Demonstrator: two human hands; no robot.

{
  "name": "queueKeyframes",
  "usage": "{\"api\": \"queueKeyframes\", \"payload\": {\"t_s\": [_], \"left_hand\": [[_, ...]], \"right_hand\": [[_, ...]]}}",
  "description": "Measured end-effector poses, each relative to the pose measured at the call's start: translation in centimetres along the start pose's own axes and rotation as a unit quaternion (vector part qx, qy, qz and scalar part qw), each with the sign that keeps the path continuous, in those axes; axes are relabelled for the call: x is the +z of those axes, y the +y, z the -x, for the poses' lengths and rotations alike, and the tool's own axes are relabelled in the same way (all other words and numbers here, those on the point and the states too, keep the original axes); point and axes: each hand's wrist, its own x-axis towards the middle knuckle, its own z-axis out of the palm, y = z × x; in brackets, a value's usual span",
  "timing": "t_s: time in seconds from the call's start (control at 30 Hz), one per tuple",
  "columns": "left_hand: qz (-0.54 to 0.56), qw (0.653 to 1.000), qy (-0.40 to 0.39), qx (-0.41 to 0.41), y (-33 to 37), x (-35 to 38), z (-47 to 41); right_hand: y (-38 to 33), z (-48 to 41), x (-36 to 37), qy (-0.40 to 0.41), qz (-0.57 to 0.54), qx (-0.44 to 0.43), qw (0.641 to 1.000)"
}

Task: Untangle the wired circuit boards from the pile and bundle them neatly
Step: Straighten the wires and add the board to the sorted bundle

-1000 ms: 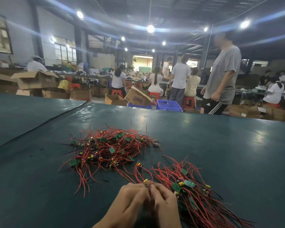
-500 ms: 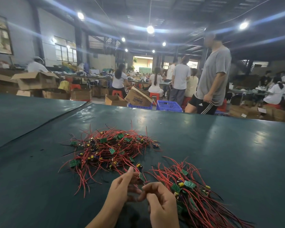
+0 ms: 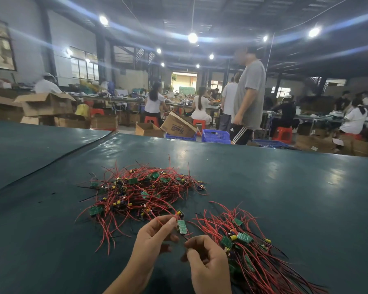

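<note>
A tangled pile of small green circuit boards with red wires lies on the dark green table. To its right, a straighter bundle of wired boards fans toward the near edge. Between them my left hand pinches one green circuit board at its top, held just above the table. My right hand sits just below and right of it, fingers curled round that board's thin wires, though the wires are hard to make out.
The table's far edge runs across the view, with a seam in the cover at left. Beyond it stand cardboard boxes, blue crates, red stools and several people, one person in a grey shirt close by.
My hands have parted and risen from the table. The left hand has lifted one board out of the pile's near edge. The person in grey has stepped left.
</note>
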Motion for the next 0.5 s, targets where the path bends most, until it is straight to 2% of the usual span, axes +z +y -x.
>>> {"api": "queueKeyframes", "payload": {"t_s": [0.2,0.37,0.43,0.5], "left_hand": [[-0.02,1.0,-0.001,0.015,-0.35,-0.03,-0.14],[-0.016,0.999,0.023,0.042,-0.27,0.07,-0.21],[-0.012,0.998,0.037,0.052,-0.18,0.01,-0.28],[-0.008,0.997,0.047,0.057,-0.12,-0.12,-0.31]], "right_hand": [[0.46,-0.08,0.25,0.029,0.058,0.013,0.998],[0.78,-0.32,0.24,0.101,0.118,-0.055,0.986],[0.81,-0.51,0.05,0.117,0.086,-0.051,0.988],[0.62,-0.6,-0.05,0.074,0.03,-0.005,0.997]]}}
